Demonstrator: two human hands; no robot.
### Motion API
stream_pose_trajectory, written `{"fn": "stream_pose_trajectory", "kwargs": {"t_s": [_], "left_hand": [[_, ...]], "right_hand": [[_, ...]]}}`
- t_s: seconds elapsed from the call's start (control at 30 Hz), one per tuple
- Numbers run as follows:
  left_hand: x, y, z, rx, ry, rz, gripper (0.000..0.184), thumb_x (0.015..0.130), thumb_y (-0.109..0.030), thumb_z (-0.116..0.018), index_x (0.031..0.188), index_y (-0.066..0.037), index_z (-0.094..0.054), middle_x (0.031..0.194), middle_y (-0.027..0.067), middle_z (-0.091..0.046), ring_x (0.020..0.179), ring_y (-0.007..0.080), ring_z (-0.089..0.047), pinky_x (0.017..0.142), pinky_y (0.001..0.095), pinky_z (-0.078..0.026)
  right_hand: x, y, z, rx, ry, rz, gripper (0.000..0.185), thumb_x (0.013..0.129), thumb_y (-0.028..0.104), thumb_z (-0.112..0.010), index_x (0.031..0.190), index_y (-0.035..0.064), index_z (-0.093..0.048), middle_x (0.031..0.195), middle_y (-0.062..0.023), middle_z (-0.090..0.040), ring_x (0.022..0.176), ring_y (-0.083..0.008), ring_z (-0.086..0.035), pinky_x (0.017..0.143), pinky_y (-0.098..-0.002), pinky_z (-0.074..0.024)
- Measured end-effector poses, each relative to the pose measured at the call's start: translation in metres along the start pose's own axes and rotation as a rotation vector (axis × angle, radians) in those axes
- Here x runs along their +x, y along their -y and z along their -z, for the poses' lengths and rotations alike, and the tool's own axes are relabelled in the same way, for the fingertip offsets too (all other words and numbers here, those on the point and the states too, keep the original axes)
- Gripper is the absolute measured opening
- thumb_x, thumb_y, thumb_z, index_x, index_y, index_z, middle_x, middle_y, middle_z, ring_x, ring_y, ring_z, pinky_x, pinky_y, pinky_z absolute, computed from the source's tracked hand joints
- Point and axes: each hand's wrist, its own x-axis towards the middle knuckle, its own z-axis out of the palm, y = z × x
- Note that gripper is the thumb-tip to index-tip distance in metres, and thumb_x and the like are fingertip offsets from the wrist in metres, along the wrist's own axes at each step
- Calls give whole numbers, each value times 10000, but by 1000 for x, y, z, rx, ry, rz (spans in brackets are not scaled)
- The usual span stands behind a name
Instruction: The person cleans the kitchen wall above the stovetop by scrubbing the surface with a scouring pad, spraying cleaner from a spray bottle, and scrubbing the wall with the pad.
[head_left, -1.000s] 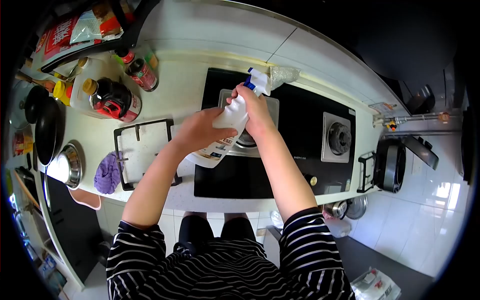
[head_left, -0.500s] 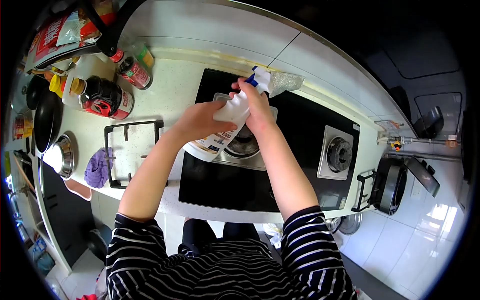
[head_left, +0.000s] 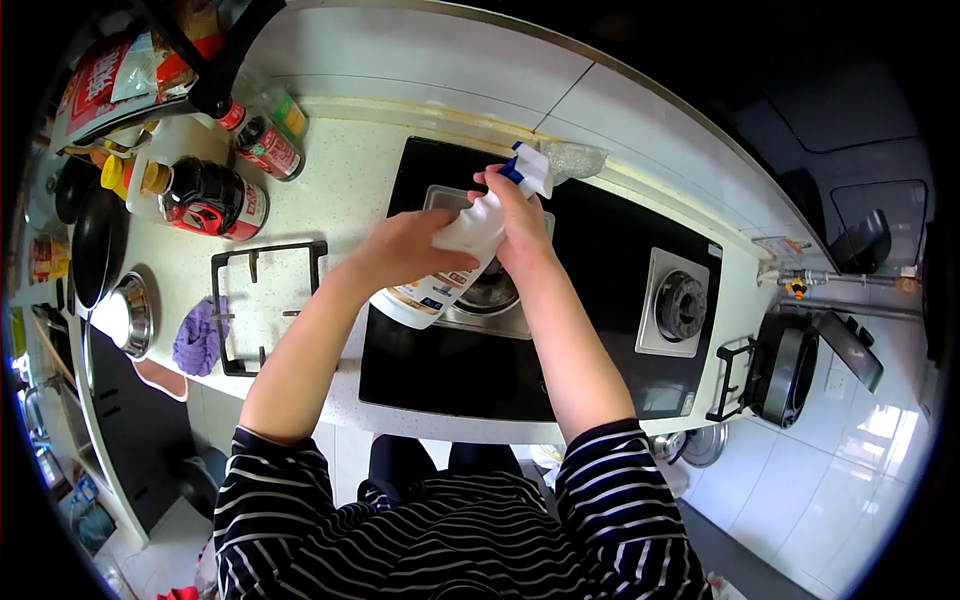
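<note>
A white spray bottle [head_left: 470, 232] with a blue and white trigger head is tilted above the left burner of the black glass hob [head_left: 590, 270]. My left hand [head_left: 405, 248] is closed round the bottle's body, thumb across its front. Higher up, my right hand [head_left: 515, 222] grips the neck just below the trigger. The bottle and hands partly hide the left burner [head_left: 490, 290]. The right burner [head_left: 680, 305] shows its round cap without a grate over it.
Left on the counter are a black pan grate [head_left: 265, 310], a purple cloth [head_left: 200, 338], a metal bowl [head_left: 130, 315] and sauce bottles [head_left: 215, 198]. Another grate [head_left: 735, 380] and a dark pan [head_left: 787, 370] stand at the right. Crumpled silvery material [head_left: 575, 160] lies behind the hob.
Over the last second the view has shifted, moving the counter items leftward in the picture. Both hands keep their hold on the spray bottle, and its head has turned slightly.
</note>
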Motion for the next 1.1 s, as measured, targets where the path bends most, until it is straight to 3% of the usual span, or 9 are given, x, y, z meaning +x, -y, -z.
{"fn": "stream_pose_trajectory", "kwargs": {"t_s": [0.3,0.6,0.77,0.93,1.1], "left_hand": [[13,-25,-17,64,91,-95,538,697,-512,-749,1018,-91,-654,886,122,-687,843,295,-662,748,389,-499],[5,-58,-33,122,60,-87,484,700,-488,-734,946,-78,-652,887,108,-682,860,289,-656,761,384,-496],[20,-76,-63,217,87,-189,481,698,-501,-726,915,-79,-651,874,105,-679,868,287,-654,761,392,-491],[44,-112,-95,286,126,-224,489,687,-514,-729,898,-80,-649,871,98,-680,874,278,-654,750,395,-492],[61,-129,-122,325,157,-219,495,688,-530,-726,909,-92,-657,882,82,-682,891,268,-654,766,390,-497]], "right_hand": [[-22,17,32,73,-102,80,115,845,135,-671,899,93,-579,811,-31,-611,730,-178,-623,683,-321,-493],[-39,27,59,103,-88,84,203,846,167,-692,1011,103,-593,906,-42,-635,780,-194,-619,714,-342,-505],[-55,43,94,143,-132,125,208,848,172,-691,1022,110,-595,926,-42,-636,793,-204,-623,727,-349,-511],[-56,64,144,176,-192,136,165,842,224,-681,922,110,-594,806,-17,-606,789,-164,-614,731,-319,-503],[-59,77,174,199,-222,114,159,863,232,-665,914,106,-583,858,-14,-589,813,-152,-580,761,-290,-482]]}}
